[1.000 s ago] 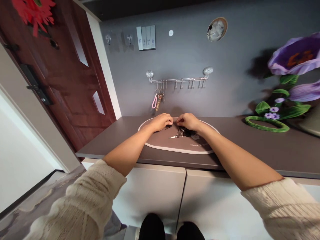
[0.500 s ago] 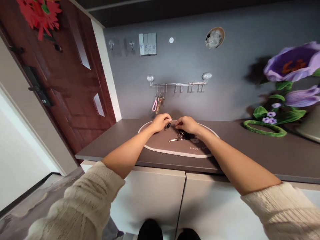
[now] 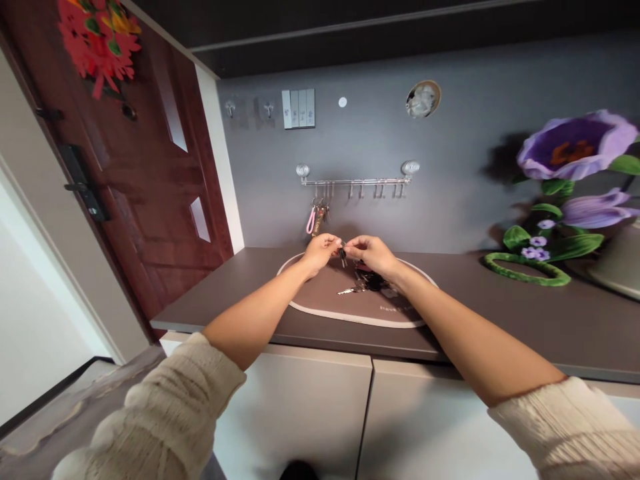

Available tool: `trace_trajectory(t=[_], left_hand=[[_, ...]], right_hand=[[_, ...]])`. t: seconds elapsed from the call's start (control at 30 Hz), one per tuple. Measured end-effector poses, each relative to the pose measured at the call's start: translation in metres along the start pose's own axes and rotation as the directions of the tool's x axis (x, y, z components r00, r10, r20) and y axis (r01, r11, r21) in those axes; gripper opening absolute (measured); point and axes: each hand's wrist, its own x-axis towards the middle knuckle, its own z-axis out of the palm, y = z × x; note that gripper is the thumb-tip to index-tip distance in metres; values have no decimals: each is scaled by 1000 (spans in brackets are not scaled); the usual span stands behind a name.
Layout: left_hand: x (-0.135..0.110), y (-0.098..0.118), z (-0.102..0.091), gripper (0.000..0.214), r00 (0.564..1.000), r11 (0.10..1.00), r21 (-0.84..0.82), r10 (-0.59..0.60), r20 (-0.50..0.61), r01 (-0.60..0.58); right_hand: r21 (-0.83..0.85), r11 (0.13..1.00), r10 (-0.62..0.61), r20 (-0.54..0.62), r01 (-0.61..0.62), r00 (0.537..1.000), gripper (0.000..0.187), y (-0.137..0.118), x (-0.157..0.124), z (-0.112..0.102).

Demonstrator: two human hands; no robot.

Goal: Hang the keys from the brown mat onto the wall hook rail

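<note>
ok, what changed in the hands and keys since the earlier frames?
The left hand and right hand drew together. The small keys, earlier at the left hand, now dangle between them; whether the right grips them is unclear. Unchanged: key pile on the mat, keyrings on the hook rail.

Small keys point(image 3: 343, 257) hanging tips-down; dark key bunch point(image 3: 373, 281) lying on mat point(image 3: 315, 290).

Tabletop point(image 3: 215, 288) — plain, dark grey-brown surface. Directly upon it: one oval mat point(image 3: 320, 295), brown, pale border, pale lettering toward its front right, partly hidden. Near the mat's middle: a bunch of keys point(image 3: 373, 281), dark and silver. Right of the mat: one fuzzy green ring point(image 3: 531, 281), flat — farther right, one pale object point(image 3: 619, 263), cropped.
</note>
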Motion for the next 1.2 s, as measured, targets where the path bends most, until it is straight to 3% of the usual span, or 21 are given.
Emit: trace_trajectory(t=[0.23, 0.4, 0.57, 0.73, 0.87, 1.0, 1.2], left_hand=[[1, -5, 4, 16, 999, 991, -135, -3, -40, -3], [2, -7, 4, 18, 999, 981, -194, -14, -33, 7], [1, -4, 6, 14, 1000, 977, -213, -16, 13, 18], [-2, 0, 5, 11, 995, 994, 45, 98, -28, -97], [-3, 3, 3, 8, 971, 932, 285, 238, -20, -223], [-2, 5, 2, 9, 945, 859, 415, 328, 6, -301], [-1, 5, 2, 11, 900, 782, 504, 434, -21, -366]], right_hand=[[169, 986, 2, -7, -1, 1000, 18, -3, -3, 4], [200, 979, 50, -34, -42, 998, 24, -5, -6, 6], [205, 978, -15, -41, 23, 999, 25, -1, -4, 5], [117, 987, -102, -94, 112, 990, 21, 5, 2, 4], [20, 982, -185, -131, 189, 974, 17, 7, 8, 2], [-49, 967, -256, -142, 251, 956, 14, 5, 11, 0], [81, 978, -177, -178, 193, 968, 21, 5, 10, 8]])
